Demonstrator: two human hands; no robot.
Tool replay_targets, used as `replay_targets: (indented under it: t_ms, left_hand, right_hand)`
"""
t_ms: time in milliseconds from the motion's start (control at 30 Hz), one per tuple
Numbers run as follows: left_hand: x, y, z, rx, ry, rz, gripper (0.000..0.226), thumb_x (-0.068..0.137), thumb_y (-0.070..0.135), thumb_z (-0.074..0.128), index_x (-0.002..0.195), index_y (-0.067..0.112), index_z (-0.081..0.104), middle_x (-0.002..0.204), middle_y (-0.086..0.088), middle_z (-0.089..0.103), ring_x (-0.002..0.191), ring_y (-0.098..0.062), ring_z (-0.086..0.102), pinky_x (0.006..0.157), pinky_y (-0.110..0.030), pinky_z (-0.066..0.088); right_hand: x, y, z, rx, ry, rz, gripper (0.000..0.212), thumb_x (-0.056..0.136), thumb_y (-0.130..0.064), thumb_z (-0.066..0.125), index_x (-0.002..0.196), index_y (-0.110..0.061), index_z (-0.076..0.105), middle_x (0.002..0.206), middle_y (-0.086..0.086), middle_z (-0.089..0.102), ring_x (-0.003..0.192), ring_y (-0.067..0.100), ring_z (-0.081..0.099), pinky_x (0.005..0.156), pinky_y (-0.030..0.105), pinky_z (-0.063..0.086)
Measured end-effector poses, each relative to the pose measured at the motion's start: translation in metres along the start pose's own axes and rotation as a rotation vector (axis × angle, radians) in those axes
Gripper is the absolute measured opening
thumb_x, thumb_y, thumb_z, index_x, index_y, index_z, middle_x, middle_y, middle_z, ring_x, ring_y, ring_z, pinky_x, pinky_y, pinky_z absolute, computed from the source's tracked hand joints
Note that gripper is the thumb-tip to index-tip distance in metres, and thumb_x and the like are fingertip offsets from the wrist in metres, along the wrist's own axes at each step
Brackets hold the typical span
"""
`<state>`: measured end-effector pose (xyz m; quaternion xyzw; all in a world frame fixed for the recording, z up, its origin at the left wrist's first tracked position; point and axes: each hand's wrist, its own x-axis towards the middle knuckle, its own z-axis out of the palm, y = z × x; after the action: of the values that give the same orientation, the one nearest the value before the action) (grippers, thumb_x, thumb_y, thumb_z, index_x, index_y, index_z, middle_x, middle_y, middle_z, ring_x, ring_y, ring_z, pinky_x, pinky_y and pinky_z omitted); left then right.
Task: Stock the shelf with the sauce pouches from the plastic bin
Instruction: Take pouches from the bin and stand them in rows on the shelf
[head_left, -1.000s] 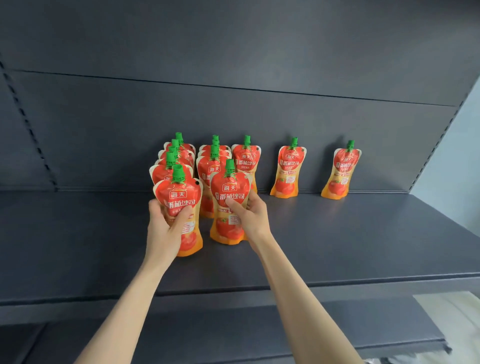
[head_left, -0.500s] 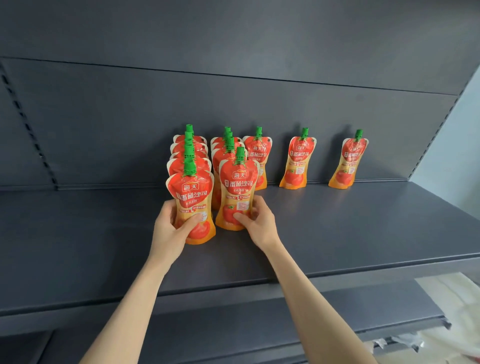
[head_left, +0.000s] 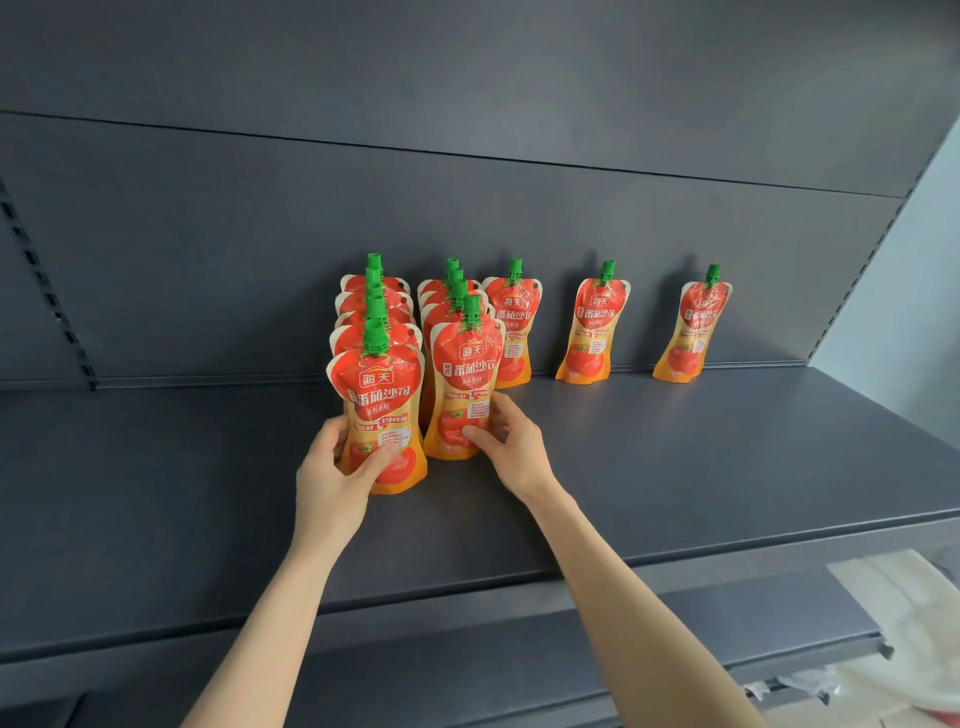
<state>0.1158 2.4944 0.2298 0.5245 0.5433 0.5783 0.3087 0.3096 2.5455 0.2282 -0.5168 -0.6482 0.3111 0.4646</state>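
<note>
Between the curled fingers and thumb of the left hand (head_left: 332, 483) stands a glossy red-and-orange sauce pouch (head_left: 382, 395), waisted in outline and topped by a ribbed green screw cap (head_left: 375, 338), with its base on the matte dark-grey metal shelf (head_left: 675, 467). Just right of that hand, the right hand (head_left: 511, 449) grips the lower part of a second pouch (head_left: 467, 374), thumb across the front and fingers round the far side. Behind each held pouch a file of matching pouches (head_left: 374, 299) recedes, mostly hidden, so only caps and red shoulders show and their number is hard to tell. Beyond the right hand, three more pouches (head_left: 595, 327) stand spaced apart at the smooth back panel (head_left: 467, 208). Below the right forearm, crumpled white plastic (head_left: 904, 623) is cut off by the frame edge.
</note>
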Motion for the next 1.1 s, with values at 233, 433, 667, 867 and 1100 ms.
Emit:
replay_targets:
  t_ms: [233, 433, 667, 867, 1100]
  left_hand:
    - [-0.003, 0.006, 0.004, 0.049, 0.047, 0.011, 0.05, 0.079, 0.027, 0.072, 0.122, 0.017, 0.049, 0.108, 0.008, 0.057, 0.09, -0.003, 0.055, 0.07, -0.014, 0.043]
    - [-0.007, 0.011, 0.005, 0.115, 0.073, 0.02, 0.058, 0.078, 0.026, 0.072, 0.126, 0.014, 0.042, 0.115, 0.004, 0.053, 0.099, -0.01, 0.052, 0.075, -0.019, 0.042]
    - [-0.031, 0.019, 0.006, 0.358, 0.231, 0.142, 0.058, 0.072, 0.02, 0.078, 0.12, 0.006, 0.047, 0.122, -0.014, 0.048, 0.112, -0.024, 0.045, 0.083, -0.032, 0.041]
    - [-0.058, 0.034, 0.04, 0.294, 0.057, 0.38, 0.03, 0.082, 0.012, 0.069, 0.109, 0.011, 0.057, 0.107, 0.001, 0.057, 0.099, -0.017, 0.053, 0.084, -0.043, 0.05]
    - [-0.1, 0.066, 0.131, 0.162, -0.279, 0.421, 0.029, 0.086, 0.023, 0.058, 0.114, 0.016, 0.058, 0.103, 0.005, 0.066, 0.1, -0.006, 0.058, 0.091, -0.023, 0.043]
  right_hand:
    - [0.001, 0.002, 0.007, -0.13, 0.033, -0.017, 0.049, 0.089, -0.031, 0.062, 0.134, -0.02, 0.047, 0.128, -0.001, 0.06, 0.119, 0.018, 0.055, 0.102, 0.044, 0.046]
    - [-0.001, 0.0, 0.008, -0.176, 0.045, 0.005, 0.051, 0.088, -0.033, 0.063, 0.135, -0.019, 0.046, 0.13, -0.001, 0.059, 0.12, 0.018, 0.054, 0.101, 0.044, 0.047]
    - [-0.021, -0.008, -0.007, -0.27, 0.121, 0.025, 0.052, 0.089, -0.03, 0.062, 0.135, -0.015, 0.044, 0.132, 0.002, 0.053, 0.12, 0.017, 0.05, 0.097, 0.031, 0.044]
    - [-0.063, -0.022, -0.056, -0.22, 0.27, 0.024, 0.027, 0.093, -0.019, 0.058, 0.118, -0.011, 0.061, 0.12, 0.001, 0.06, 0.111, 0.016, 0.057, 0.096, 0.03, 0.046]
    - [-0.154, -0.006, -0.15, -0.253, 0.479, 0.084, 0.017, 0.092, -0.017, 0.058, 0.107, -0.014, 0.066, 0.101, -0.012, 0.061, 0.098, 0.009, 0.059, 0.087, 0.017, 0.043]
